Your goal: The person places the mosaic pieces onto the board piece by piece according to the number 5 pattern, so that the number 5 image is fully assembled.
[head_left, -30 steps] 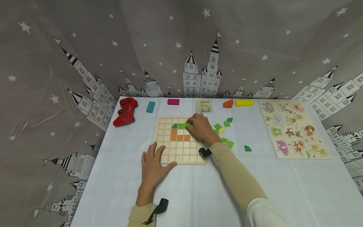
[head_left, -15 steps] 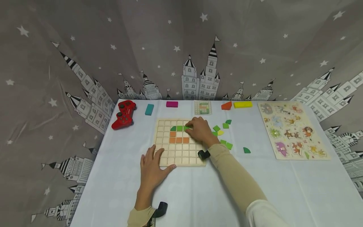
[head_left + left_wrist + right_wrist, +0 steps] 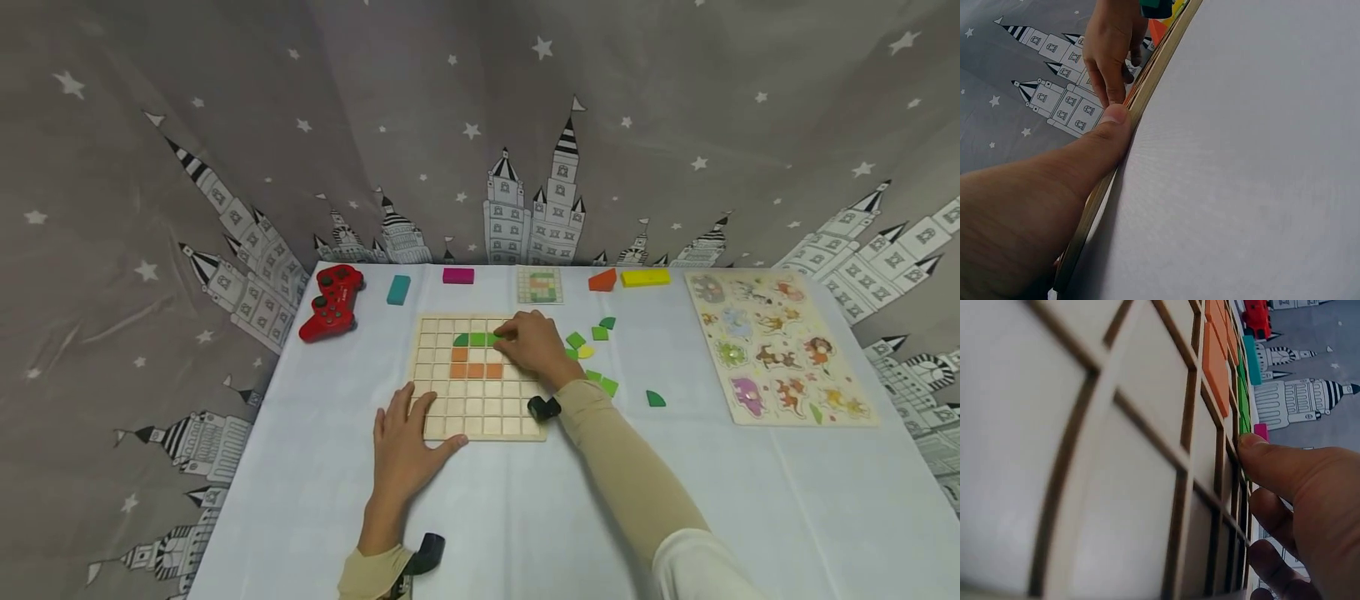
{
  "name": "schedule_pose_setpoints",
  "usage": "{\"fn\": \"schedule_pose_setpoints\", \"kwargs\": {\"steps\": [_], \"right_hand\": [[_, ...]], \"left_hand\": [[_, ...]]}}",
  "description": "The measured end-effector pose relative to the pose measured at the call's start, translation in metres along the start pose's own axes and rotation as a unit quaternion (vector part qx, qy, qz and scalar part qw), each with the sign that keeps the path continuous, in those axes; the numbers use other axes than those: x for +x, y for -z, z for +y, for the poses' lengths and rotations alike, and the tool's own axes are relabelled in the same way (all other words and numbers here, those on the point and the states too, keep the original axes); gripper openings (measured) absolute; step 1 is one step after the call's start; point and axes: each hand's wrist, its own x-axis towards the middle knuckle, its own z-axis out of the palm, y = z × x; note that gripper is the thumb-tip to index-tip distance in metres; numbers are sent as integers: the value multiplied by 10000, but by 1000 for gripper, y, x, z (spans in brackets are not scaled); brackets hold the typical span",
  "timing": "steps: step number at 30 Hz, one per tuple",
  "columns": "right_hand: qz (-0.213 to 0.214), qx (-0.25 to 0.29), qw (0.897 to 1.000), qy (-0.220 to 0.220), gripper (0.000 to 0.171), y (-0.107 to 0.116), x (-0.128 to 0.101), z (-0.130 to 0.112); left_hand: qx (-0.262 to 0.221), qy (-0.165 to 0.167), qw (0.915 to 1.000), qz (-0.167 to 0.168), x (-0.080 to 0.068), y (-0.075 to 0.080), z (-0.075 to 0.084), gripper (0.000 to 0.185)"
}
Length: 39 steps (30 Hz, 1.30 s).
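Observation:
A wooden grid board (image 3: 495, 406) lies on the white table, with a short row of green tiles and several orange tiles (image 3: 476, 371) set in its cells. My left hand (image 3: 405, 446) rests spread at the board's near left corner, its thumb (image 3: 1104, 137) against the near edge. At the right end of the green row, my right hand (image 3: 536, 346) pinches a green square tile (image 3: 491, 339) down in the grid. The right wrist view shows the thumb (image 3: 1266, 456) at that tile's edge, the other fingers loosely bent behind it.
Loose green tiles (image 3: 600, 333) and a yellow piece (image 3: 586, 352) lie right of the board. A pattern card (image 3: 540, 285), a red game controller (image 3: 332, 302), coloured blocks including a yellow one (image 3: 645, 277), and an animal puzzle board (image 3: 780, 350) stand farther off.
The head view has shifted slightly. My right hand stays at the same green square tile, and my left hand keeps its place on the board.

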Motion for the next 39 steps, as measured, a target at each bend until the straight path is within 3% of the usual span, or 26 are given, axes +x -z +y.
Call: {"fn": "schedule_pose_setpoints", "kwargs": {"steps": [7, 13, 20, 25, 39], "right_hand": [[124, 107, 9997, -173, 24, 19, -15, 22], [367, 423, 9966, -597, 29, 59, -44, 71], [93, -165, 9954, -939, 35, 73, -71, 112], [162, -165, 9940, -1065, 29, 72, -81, 118], [-84, -182, 9938, -1096, 39, 73, -90, 123]], "left_hand": [[23, 142, 9996, -249, 3, 2, 3, 90], [6, 146, 9997, -202, 3, 3, 4, 90], [66, 259, 9992, -282, 2, 6, 2, 91], [72, 191, 9995, -247, 3, 5, 3, 91], [-41, 109, 9998, -148, 0, 0, 2, 89]]}}
